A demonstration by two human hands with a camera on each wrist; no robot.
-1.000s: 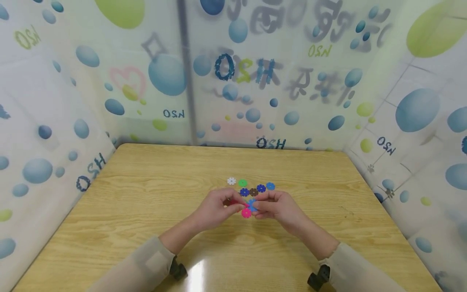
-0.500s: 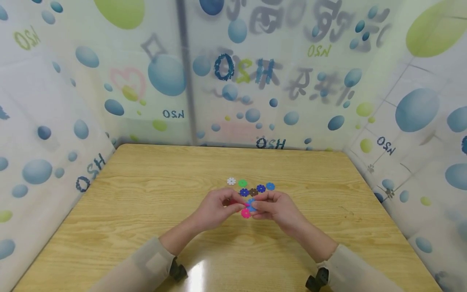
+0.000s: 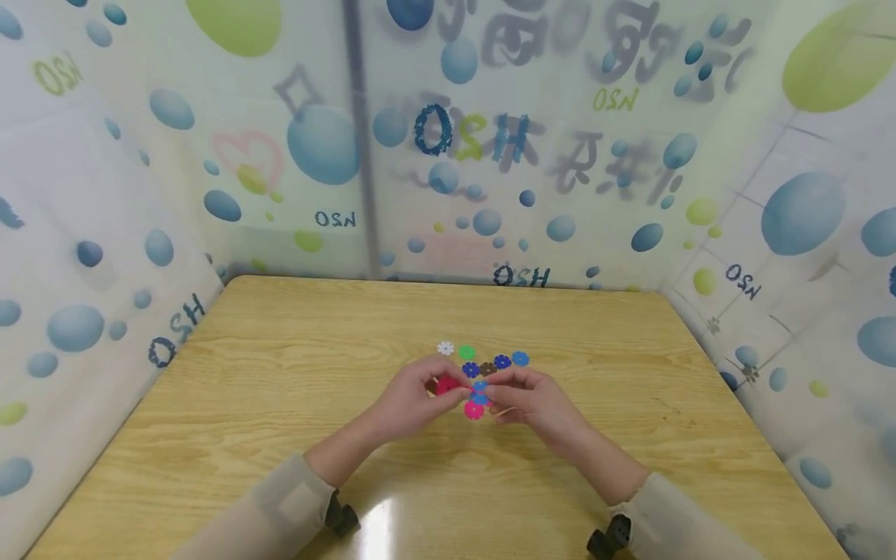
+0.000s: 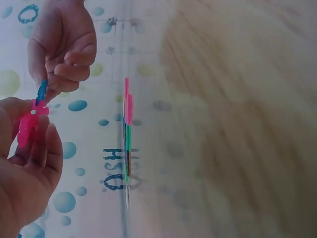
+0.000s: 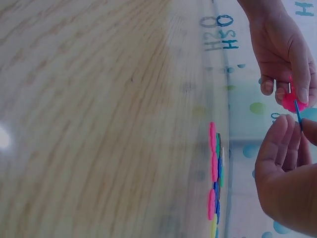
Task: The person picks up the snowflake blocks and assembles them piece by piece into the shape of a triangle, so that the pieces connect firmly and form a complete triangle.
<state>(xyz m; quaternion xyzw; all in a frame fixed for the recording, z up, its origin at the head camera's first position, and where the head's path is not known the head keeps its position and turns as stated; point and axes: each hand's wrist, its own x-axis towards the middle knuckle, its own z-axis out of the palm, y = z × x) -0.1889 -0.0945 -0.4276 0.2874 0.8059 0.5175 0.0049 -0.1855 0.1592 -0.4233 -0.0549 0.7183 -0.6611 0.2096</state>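
Note:
In the head view both hands meet over the middle of the table. My left hand pinches joined pink snowflake discs between thumb and fingertips. Opposite it, my right hand holds a blue snowflake disc by its edge. The blue disc meets a notched pink disc edge-on, at an angle, in both wrist views. Fingers hide part of these pieces. Just below the hands in the head view lies a loose pink disc.
Behind the hands lie a white disc, a green disc, a brown disc, a dark blue disc and a lighter blue disc. Printed sheeting encloses the wooden table at back and sides.
The held pieces have turned between the fingertips: the pink ones now show more of their face, and the blue shows differently. Both hands stay in nearly the same place.

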